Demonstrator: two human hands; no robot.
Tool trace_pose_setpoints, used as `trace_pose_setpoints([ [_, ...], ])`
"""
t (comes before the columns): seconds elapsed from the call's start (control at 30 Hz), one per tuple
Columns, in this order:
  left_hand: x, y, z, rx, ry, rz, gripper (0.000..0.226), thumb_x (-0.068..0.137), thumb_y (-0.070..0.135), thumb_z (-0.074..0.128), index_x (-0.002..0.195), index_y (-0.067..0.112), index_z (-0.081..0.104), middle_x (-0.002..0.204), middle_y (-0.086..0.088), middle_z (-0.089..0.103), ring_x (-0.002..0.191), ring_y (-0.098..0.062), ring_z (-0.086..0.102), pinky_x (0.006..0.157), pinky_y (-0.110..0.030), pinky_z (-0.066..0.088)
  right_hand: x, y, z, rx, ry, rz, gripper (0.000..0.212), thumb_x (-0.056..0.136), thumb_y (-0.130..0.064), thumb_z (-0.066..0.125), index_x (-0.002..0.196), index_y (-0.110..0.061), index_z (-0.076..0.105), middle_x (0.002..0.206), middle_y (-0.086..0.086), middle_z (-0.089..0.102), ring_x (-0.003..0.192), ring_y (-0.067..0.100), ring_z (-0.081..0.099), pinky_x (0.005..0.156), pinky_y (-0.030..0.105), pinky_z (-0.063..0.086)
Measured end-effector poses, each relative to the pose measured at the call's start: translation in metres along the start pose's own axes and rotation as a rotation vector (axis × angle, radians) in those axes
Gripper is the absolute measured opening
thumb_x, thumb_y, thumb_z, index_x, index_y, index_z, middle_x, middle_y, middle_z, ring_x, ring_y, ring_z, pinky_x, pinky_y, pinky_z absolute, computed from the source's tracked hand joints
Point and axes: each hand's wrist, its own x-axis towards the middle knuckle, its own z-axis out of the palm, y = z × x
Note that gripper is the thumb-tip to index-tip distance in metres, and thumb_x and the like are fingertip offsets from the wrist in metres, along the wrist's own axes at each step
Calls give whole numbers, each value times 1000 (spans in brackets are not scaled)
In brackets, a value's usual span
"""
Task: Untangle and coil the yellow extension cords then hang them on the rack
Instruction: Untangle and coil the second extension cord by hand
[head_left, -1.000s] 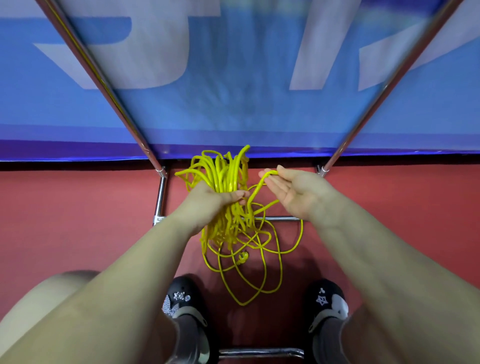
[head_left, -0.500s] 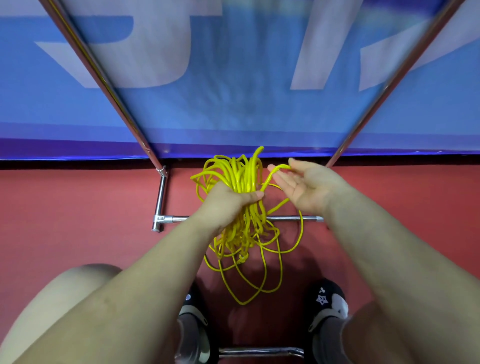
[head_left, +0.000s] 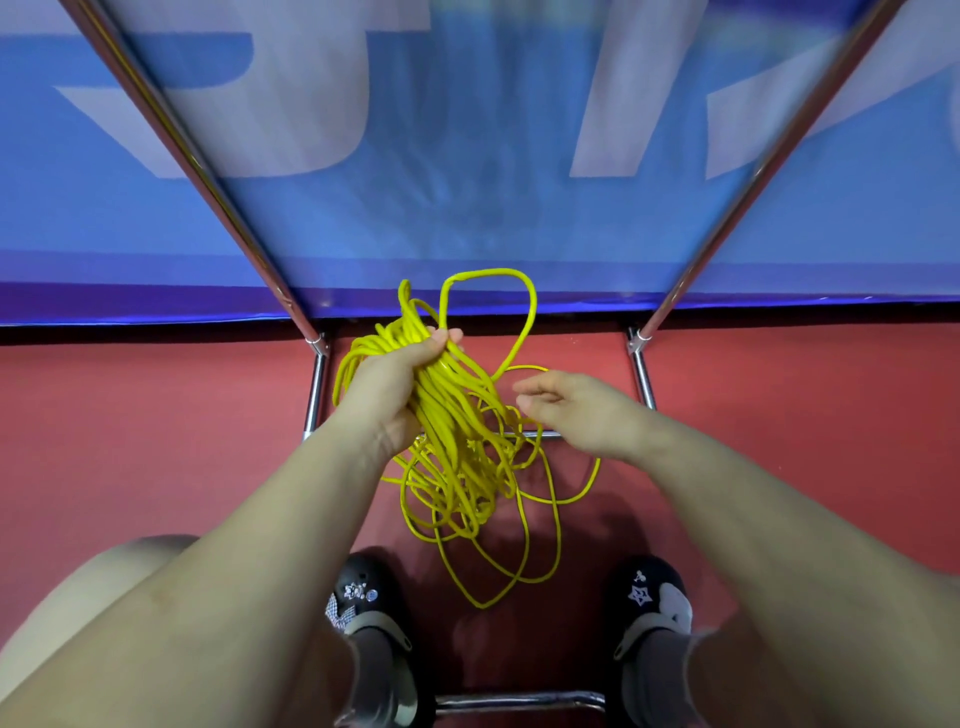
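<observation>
Head view: left hand (head_left: 387, 395) has its fingers (head_left: 441, 340) curled tight round the tangled bundle of thin yellow extension cord (head_left: 457, 441), one big loop arching above them, loose loops dangling below toward the red floor (head_left: 156, 441). Right hand (head_left: 576, 415) hovers just beside the strands, fingers loosely curled, holding nothing.

Big white letters on blue banner (head_left: 467, 218), cropped, unreadable.

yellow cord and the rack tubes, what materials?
Yellow cord: likely a rubber or PVC jacket, smooth and slightly glossy, bending in soft loops. Rack tubes: metal, probably chromed or polished steel, with mirror-like highlights along them.
</observation>
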Motion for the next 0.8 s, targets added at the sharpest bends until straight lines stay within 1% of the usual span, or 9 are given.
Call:
trace_pose_setpoints([
  [0.07, -3, 0, 1, -8, -24, -3, 16, 94, 12, 51, 88, 5, 64, 70, -1, 68, 63, -13, 65, 66, -31, 57, 2, 4, 7, -9, -44, -45, 36, 96, -23, 49, 129, -10, 52, 125, 5, 58, 117, 13, 53, 104, 26, 39],
  [0.1, -5, 1, 2, -4, -37, -8, 16, 94, 12, 50, 88, 5, 64, 70, -1, 68, 65, -14, 65, 70, -32, 57, 3, 6, 9, -10, -58, -60, 35, 96, -25, 48, 128, -11, 53, 124, 6, 59, 116, 13, 53, 106, 33, 39],
  [0.23, -10, 4, 5, 17, -72, -10, 19, 95, 13, 48, 85, 6, 63, 67, -2, 67, 68, -15, 64, 85, -37, 50, 2, 9, 10, 39, -78, -125, 10, 96, -19, 48, 94, -19, 58, 86, -4, 57, 86, 11, 50, 85, 27, 41],
  [0.3, -10, 5, 6, 16, -69, -12, 20, 95, 14, 49, 85, 6, 64, 67, -2, 67, 67, -15, 64, 81, -36, 53, 2, 9, 8, 100, -37, -162, 16, 93, -14, 53, 81, -24, 53, 76, -7, 52, 74, 9, 49, 77, 24, 40],
  [0.43, -7, 4, 3, 4, -3, 15, 17, 93, 11, 52, 83, 7, 65, 68, -1, 69, 65, -14, 65, 68, -33, 57, 1, 10, -4, 15, 51, -202, 16, 87, -11, 62, 81, -22, 53, 67, -9, 47, 55, 0, 44, 59, 14, 37],
  [0.5, -5, 6, 1, -8, 38, 23, 18, 93, 10, 53, 80, 8, 66, 67, 0, 69, 62, -14, 64, 62, -33, 57, 0, 12, -11, -149, 49, -206, 7, 88, -18, 63, 84, -17, 57, 66, -9, 47, 57, 4, 44, 61, 19, 39],
  [0.63, -3, 14, -5, -62, 97, 44, 36, 93, 13, 55, 62, 10, 73, 64, -2, 65, 57, -15, 64, 53, -30, 56, -2, 27, -12, -478, -61, -79, 22, 93, -35, 52, 76, -23, 46, 67, -7, 45, 65, 13, 44, 65, 28, 38],
  [0.73, -3, 24, -8, -98, 159, 74, 18, 92, 14, 56, 80, 8, 68, 68, -1, 67, 67, -15, 64, 61, -31, 57, -3, 35, -14, -520, -75, -26, 10, 94, -30, 51, 90, -20, 51, 85, 3, 59, 82, 23, 56, 79, 33, 46],
  [0.8, -2, 30, -10, -96, 194, 88, 11, 92, 15, 57, 88, 9, 65, 70, 1, 67, 68, -14, 64, 60, -30, 57, -5, 29, -21, -406, -2, -40, 7, 92, -17, 55, 99, -18, 53, 87, 5, 59, 81, 25, 59, 72, 25, 48],
])
